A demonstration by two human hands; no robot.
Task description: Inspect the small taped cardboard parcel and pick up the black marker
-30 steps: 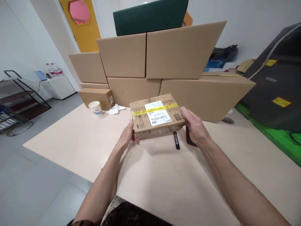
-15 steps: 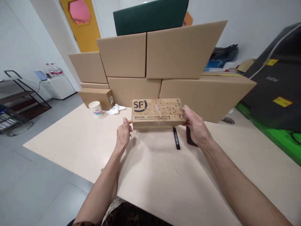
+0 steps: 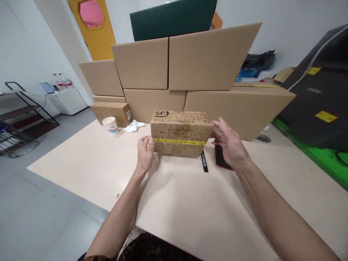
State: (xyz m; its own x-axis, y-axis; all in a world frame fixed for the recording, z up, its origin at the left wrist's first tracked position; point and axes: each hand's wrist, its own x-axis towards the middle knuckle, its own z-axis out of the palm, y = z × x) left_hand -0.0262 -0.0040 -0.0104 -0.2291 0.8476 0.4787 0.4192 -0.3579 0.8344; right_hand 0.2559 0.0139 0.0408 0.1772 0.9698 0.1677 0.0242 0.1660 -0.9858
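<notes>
A small cardboard parcel [image 3: 179, 133] with a yellow tape band and a black logo is held just above the table between both hands. My left hand [image 3: 145, 152] grips its left end. At the parcel's right end my right hand [image 3: 230, 145] presses with fingers spread. The face towards me carries the tape; the logo side faces up. Just under the parcel's right part lie a black marker [image 3: 203, 162] and a dark red phone [image 3: 221, 160] on the table.
The beige table [image 3: 190, 203] carries a paper cup [image 3: 110, 124] and a crumpled white tissue [image 3: 133, 126] at the far left. Large stacked cardboard boxes [image 3: 209, 58] wall off the back edge. A metal rack [image 3: 19, 116] stands on the left, green flooring [image 3: 320, 156] lies on the right.
The parcel has been rolled over between my hands: first its white label faced up, then the logo side faced me, now the taped face does. My hands shifted along its ends.
</notes>
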